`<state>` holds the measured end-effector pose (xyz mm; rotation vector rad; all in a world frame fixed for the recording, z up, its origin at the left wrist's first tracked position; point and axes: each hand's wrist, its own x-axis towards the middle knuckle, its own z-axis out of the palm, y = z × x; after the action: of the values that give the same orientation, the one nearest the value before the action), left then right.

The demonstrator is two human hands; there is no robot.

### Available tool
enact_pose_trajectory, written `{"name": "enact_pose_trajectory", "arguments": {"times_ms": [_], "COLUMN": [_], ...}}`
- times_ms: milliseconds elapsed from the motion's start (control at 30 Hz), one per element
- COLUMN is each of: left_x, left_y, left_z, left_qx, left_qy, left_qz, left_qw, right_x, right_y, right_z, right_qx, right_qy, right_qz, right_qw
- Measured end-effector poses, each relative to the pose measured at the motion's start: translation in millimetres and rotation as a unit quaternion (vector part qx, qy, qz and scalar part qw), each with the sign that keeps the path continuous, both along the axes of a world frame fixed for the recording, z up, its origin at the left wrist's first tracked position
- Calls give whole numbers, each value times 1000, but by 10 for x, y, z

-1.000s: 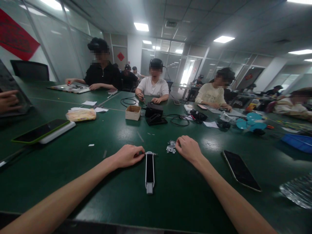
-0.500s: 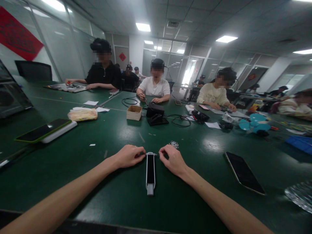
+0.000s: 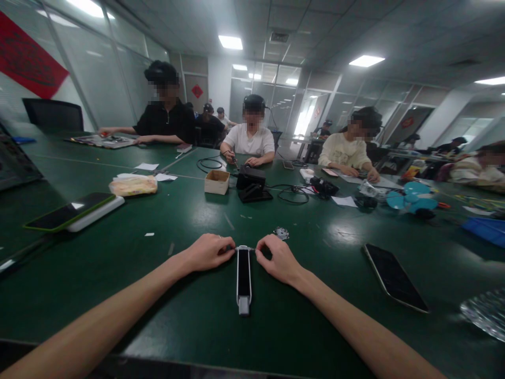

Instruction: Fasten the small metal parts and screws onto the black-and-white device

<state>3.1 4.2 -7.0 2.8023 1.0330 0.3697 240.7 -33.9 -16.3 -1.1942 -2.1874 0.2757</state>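
Note:
A slim white device with a long black face (image 3: 244,273) and a grey end lies on the green table (image 3: 189,326) between my hands. A thin strand (image 3: 253,249) crosses its far end, running toward both hands; its kind is too small to tell. My left hand (image 3: 211,251) rests on the table, thumb and fingertips pinched at the strand's left end. My right hand (image 3: 278,259) pinches at its right end, thumb and forefinger curled into a ring. Just behind the right hand lies a small shiny metal piece (image 3: 281,232).
A dark phone (image 3: 395,276) lies to the right, near a clear ridged glass dish (image 3: 485,313). On the left, a green-edged phone (image 3: 71,210) rests on a white object. Ahead stand an open cardboard box (image 3: 216,182) and a black device (image 3: 251,181). Several people sit across the table.
My right hand has shifted slightly left, its fingertips closing on the strand's end. My left hand and the white device stay almost in place.

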Motion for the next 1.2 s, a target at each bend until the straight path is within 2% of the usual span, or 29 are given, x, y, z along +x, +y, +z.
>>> {"name": "enact_pose_trajectory", "arguments": {"times_ms": [300,833,1200], "left_x": [-1,-13,-19], "left_y": [-4,-1,15], "left_z": [-2,15,-8], "left_qx": [1,-15,-17], "left_qy": [-6,-12,-12], "left_qz": [-2,-3,-7], "left_qw": [1000,1000,1000], "right_x": [15,-17,9], "right_y": [21,-21,28], "right_z": [-31,49,-48], "right_qx": [7,-2,26], "right_qy": [10,-18,26], "right_qz": [23,23,1], "right_qw": [1000,1000,999]}}
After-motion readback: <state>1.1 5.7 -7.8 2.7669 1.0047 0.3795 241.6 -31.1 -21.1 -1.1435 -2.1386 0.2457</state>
